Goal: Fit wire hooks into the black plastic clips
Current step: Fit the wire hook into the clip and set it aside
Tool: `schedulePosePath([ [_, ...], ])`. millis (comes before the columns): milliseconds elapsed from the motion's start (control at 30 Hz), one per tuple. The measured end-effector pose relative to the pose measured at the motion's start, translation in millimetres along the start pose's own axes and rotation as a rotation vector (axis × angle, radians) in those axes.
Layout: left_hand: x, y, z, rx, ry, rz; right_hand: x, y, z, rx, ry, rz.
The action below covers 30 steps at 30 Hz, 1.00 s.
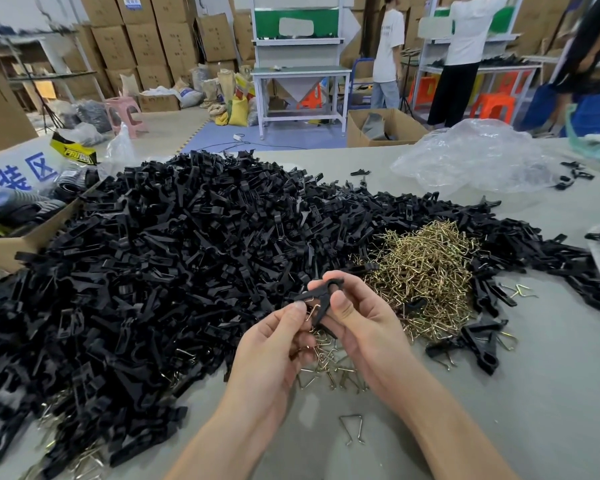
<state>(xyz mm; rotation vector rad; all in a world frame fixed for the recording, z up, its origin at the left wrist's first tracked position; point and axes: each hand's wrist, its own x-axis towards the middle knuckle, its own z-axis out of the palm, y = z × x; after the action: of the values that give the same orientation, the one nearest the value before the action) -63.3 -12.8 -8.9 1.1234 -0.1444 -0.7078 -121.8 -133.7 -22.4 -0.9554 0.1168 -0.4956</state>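
A black plastic clip (321,295) is held up over the table between both hands. My right hand (359,323) grips its upper part with thumb and curled fingers. My left hand (274,344) pinches a brass wire hook (311,311) against the clip's lower left side. A huge heap of black clips (174,258) covers the table's left and middle. To the right of my hands lies a pile of brass wire hooks (426,275). Several loose hooks (329,368) lie under my hands.
One bent wire hook (352,429) lies alone near the front edge. Crumpled clear plastic (475,157) sits at the back right, an open carton (11,237) at the left. The grey table (534,393) shows bare at the front right. Two people stand at benches beyond.
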Motion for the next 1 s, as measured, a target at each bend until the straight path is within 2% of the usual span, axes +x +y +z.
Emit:
schedulePosePath([
  [167,-1.9,0.8,-0.9,-0.019,-0.043,-0.016,0.1,2.1,-3.0,-0.093,0.005,-0.034],
  [367,-0.3,-3.3,-1.3,0.045,-0.001,0.042,0.1,3.9,-2.6,-0.033,0.005,0.003],
  [567,1.0,-5.2,-1.1,-0.048,-0.114,0.044,-1.8,-0.5,1.1,0.076,0.022,0.052],
  [733,-4.2,-11.1,2.6,0.322,-0.024,0.269,-6.9,-2.5,5.9,0.116,0.002,0.172],
  [867,-8.5,-21.4,5.3,0.689,0.006,0.530,-12.2,3.2,8.1,0.162,0.095,0.180],
  [1000,-10.3,-27.4,8.7,0.849,0.001,0.635,-12.7,8.3,14.7,0.310,0.207,0.138],
])
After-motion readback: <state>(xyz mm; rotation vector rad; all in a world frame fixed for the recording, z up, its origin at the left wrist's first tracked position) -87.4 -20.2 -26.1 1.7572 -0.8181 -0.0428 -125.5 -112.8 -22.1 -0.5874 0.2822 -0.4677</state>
